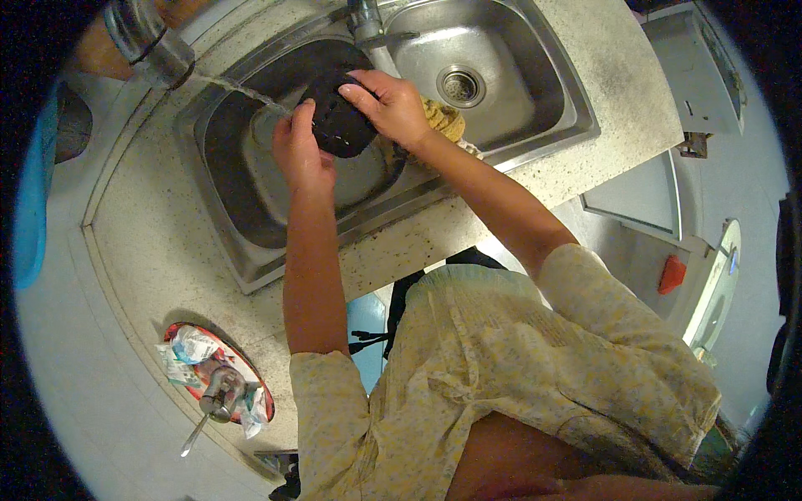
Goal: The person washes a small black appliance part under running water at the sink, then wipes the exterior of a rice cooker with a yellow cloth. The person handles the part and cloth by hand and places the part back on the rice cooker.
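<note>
Both my hands grip a dark, roundish object (341,119) above the left basin (263,213) of a steel double sink. It looks black; its exact kind cannot be told. My left hand (305,147) holds its near left side, thumb along the edge. My right hand (395,103) clasps the far right side, thumb pressed on top. From a metal tap spout (169,59) at the upper left, a water stream (244,91) runs toward my left hand and the object. A yellow cloth or sponge (443,119) lies on the divider, partly behind my right wrist.
The right basin (501,37) has a drain strainer (461,86). Another tap (365,25) stands behind the divider. On the speckled counter (156,250), a red-rimmed tray (266,397) carries plastic packets (194,346) and a glass vessel (225,385) with a spoon (195,435).
</note>
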Demonstrator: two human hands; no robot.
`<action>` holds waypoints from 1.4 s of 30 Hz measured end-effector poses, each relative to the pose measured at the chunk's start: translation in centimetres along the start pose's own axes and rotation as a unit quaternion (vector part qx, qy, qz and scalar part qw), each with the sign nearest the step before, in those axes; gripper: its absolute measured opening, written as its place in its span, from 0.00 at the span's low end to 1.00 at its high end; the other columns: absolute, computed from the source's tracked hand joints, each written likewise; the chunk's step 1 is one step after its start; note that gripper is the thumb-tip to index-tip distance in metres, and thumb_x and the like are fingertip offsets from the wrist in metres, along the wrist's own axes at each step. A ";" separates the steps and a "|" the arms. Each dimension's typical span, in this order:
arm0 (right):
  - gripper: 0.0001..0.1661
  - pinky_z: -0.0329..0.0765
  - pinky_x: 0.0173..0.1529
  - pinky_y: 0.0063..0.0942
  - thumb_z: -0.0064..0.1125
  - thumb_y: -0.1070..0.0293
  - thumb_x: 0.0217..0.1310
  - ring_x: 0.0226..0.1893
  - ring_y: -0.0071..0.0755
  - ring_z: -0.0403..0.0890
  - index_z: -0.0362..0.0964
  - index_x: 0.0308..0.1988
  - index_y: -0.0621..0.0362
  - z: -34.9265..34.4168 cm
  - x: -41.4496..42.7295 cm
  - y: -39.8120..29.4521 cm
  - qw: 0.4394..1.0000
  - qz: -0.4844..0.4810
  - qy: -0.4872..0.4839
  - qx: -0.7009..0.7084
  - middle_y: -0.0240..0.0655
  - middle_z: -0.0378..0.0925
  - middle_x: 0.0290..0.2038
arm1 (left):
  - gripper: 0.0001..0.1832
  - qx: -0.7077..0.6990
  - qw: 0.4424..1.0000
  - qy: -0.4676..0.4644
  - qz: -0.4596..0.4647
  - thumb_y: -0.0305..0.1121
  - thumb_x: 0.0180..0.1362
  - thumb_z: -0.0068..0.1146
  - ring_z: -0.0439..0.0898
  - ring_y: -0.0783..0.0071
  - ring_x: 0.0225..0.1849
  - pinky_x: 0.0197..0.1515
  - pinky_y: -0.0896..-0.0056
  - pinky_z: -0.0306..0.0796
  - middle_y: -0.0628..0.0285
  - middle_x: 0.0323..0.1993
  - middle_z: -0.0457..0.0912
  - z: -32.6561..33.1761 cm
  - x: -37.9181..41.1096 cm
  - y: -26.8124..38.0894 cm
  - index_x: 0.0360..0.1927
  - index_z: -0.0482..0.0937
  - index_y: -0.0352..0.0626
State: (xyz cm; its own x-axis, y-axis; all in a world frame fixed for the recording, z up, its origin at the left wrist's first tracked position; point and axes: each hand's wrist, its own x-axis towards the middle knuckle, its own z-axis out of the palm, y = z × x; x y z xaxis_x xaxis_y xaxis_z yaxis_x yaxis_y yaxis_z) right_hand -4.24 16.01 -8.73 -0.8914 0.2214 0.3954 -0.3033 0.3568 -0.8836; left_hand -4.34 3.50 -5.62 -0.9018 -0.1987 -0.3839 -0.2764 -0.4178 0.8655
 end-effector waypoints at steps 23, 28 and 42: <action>0.19 0.73 0.32 0.33 0.52 0.54 0.53 0.26 0.46 0.76 0.73 0.29 0.61 3.1 -1.3 -1.3 0.995 0.096 0.011 0.018 0.46 0.75 0.26 | 0.20 0.078 0.994 0.040 0.064 0.46 0.53 0.51 0.76 0.67 0.28 0.29 0.71 0.73 0.58 0.30 0.75 -3.0 0.0 -0.2 0.36 0.72 0.36; 0.22 0.71 0.29 0.36 0.46 0.52 0.56 0.23 0.47 0.75 0.72 0.26 0.60 6.0 -2.7 -1.7 0.976 0.215 0.037 -0.004 0.47 0.72 0.22 | 0.23 -0.014 0.996 0.072 0.045 0.46 0.54 0.49 0.76 0.63 0.36 0.35 0.65 0.73 0.54 0.39 0.73 -2.9 -1.6 -1.5 0.45 0.67 0.37; 0.28 0.69 0.48 0.38 0.58 0.59 0.45 0.48 0.46 0.69 0.64 0.49 0.49 -6.4 -0.4 -0.8 0.849 -0.072 -0.226 -0.473 0.35 0.64 0.53 | 0.20 0.022 0.997 0.063 0.027 0.28 0.45 0.60 0.74 0.66 0.37 0.36 0.63 0.72 0.58 0.39 0.72 -3.0 -0.1 -0.6 0.42 0.67 0.40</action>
State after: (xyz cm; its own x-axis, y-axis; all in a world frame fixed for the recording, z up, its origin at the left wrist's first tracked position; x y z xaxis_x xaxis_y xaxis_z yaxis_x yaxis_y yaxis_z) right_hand -1.49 21.45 -6.52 -0.9707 -0.1810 0.1581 -0.2053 0.9666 -0.1537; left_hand -3.10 1.13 -7.11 -0.8674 -0.3311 -0.3714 -0.2452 -0.3650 0.8981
